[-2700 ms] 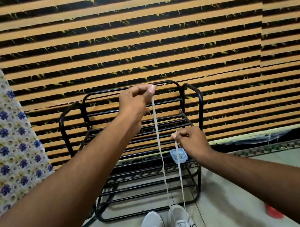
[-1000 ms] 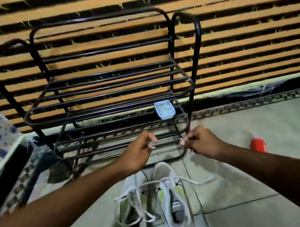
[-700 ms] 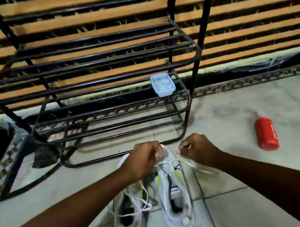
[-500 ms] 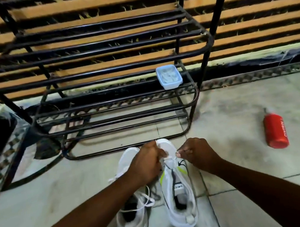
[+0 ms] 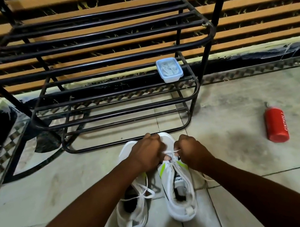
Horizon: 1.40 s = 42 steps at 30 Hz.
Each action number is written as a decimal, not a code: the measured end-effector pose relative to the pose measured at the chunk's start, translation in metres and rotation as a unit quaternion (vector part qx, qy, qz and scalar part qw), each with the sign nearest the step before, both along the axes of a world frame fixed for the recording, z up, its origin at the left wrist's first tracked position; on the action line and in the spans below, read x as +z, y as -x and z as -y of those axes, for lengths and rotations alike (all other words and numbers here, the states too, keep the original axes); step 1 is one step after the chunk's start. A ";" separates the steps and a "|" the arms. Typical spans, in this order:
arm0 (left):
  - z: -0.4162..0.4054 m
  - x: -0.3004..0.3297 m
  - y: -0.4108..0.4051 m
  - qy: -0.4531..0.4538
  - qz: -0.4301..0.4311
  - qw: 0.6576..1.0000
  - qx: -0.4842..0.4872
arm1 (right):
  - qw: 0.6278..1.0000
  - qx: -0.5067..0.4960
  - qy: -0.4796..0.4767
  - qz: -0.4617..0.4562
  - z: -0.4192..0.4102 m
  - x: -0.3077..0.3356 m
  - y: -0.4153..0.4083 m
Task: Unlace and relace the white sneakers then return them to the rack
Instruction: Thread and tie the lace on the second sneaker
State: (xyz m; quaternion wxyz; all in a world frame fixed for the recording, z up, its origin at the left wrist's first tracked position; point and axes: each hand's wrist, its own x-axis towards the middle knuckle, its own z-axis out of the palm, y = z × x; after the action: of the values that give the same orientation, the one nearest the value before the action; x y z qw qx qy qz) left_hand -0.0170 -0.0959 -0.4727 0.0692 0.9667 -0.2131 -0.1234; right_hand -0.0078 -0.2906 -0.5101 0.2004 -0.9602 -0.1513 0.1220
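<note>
Nearby, red bottle [image 5: 276, 125], black rack [image 5: 99, 66].

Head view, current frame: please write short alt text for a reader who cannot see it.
Both hands, the left hand and right hand, pinch a white lace over the right-hand white sneaker on a tiled floor; its partner sits alongside. Beyond them stands a black metal rack holding a small lidded container; a red bottle lies to the right.

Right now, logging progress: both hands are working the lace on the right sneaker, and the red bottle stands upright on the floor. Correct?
Not quite: in the head view the red bottle lies on its side on the floor. Both the left hand and right hand do work the lace on the right sneaker.
</note>
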 end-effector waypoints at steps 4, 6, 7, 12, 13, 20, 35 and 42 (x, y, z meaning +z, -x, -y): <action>0.012 -0.007 0.004 -0.027 -0.013 0.999 0.016 | 0.998 0.014 0.039 0.042 0.000 -0.005 0.006; 0.018 -0.014 0.009 -0.047 0.004 0.999 0.023 | 0.995 0.023 0.070 0.065 0.002 -0.005 0.006; 0.020 -0.017 0.012 -0.048 0.014 0.998 0.031 | 0.991 0.038 0.087 0.091 0.003 -0.003 0.005; 0.020 -0.022 0.014 -0.024 0.022 0.997 0.065 | 0.956 0.112 0.156 0.219 0.012 0.011 0.002; 0.019 -0.022 0.013 -0.022 0.017 0.997 0.068 | 0.950 0.116 0.154 0.246 0.017 0.012 0.001; 0.021 -0.022 0.012 -0.015 -0.001 0.997 0.080 | 0.963 0.035 0.152 0.219 0.059 0.022 -0.005; -0.010 0.018 0.010 0.228 0.029 0.965 0.124 | 0.960 -0.040 -0.231 0.151 0.041 0.060 0.010; -0.005 0.117 0.026 0.375 0.039 0.916 0.140 | 0.916 -0.109 -0.378 0.082 0.013 0.151 0.012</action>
State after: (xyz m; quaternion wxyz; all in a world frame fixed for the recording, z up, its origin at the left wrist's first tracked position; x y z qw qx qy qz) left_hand -0.0432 -0.0905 -0.3559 0.4345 0.8940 -0.1087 0.0141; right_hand -0.0200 -0.3040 -0.3593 0.5477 -0.8299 -0.0960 -0.0462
